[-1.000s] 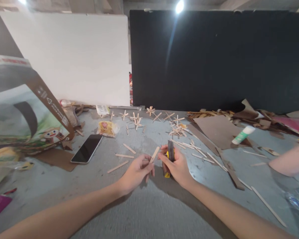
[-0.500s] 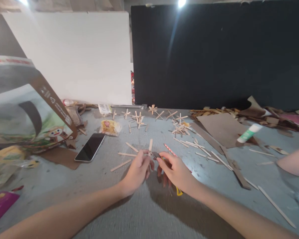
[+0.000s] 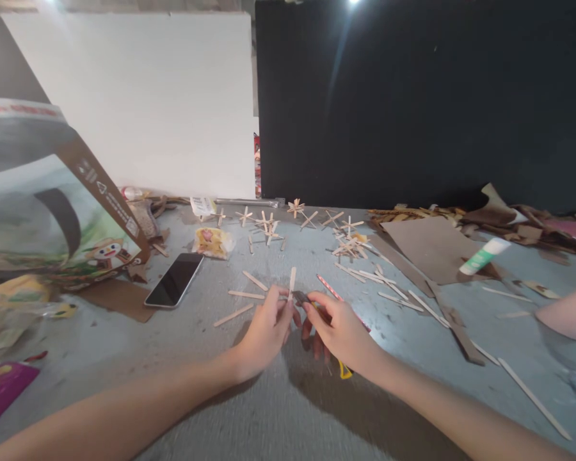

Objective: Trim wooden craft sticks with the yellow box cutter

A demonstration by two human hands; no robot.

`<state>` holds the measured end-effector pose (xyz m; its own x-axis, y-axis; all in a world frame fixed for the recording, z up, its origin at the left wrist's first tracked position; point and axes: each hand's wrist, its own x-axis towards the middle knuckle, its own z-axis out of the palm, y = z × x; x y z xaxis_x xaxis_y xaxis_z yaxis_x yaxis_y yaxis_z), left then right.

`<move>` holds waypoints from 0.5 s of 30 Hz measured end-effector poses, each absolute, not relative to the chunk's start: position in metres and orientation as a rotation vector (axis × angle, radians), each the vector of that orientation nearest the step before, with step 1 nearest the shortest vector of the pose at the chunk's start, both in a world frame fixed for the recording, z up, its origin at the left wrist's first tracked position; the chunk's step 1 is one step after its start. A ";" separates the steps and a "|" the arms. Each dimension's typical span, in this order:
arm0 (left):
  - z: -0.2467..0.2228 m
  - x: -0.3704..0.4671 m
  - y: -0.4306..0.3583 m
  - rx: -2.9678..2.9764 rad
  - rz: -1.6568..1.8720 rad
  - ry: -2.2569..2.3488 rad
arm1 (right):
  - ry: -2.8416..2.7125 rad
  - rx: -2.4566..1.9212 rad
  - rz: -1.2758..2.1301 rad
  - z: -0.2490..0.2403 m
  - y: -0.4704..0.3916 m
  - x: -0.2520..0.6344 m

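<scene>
Pinched upright in my left hand (image 3: 267, 328) is a flat wooden craft stick (image 3: 292, 278). My right hand (image 3: 340, 325) is closed around a utility knife (image 3: 345, 370), whose yellow end shows below the palm. Its dark metal front (image 3: 300, 297) meets the stick close to my left fingertips; the exact contact is too small to make out. Several loose sticks, one of them a short stick (image 3: 246, 295), lie left of my left hand. Just beyond my right hand lies a red-and-white patterned strip (image 3: 329, 287), partly hidden by that hand.
Several crossed-stick stars (image 3: 269, 225) lie at the back, with a stick pile (image 3: 351, 244) to their right. A phone (image 3: 175, 280) and wrapped snack (image 3: 213, 242) are on the left. Cardboard (image 3: 429, 250) and a glue tube (image 3: 484, 256) sit right, near another person's arm (image 3: 569, 312).
The camera view has shifted slightly. Both hands keep the same grips on the stick and the knife, with hardly any visible movement.
</scene>
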<state>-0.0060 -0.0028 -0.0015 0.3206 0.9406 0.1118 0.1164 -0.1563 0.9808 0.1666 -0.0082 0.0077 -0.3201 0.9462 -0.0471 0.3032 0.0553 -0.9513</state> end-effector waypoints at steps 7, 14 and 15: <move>-0.004 -0.008 -0.003 1.617 0.972 1.015 | -1.631 -1.237 1.407 0.008 -0.010 0.166; 0.000 -0.007 -0.003 1.554 0.991 1.044 | -1.572 -1.175 1.466 0.009 -0.012 0.166; 0.001 -0.006 -0.003 1.511 1.000 1.035 | -1.564 -1.166 1.477 0.009 -0.012 0.166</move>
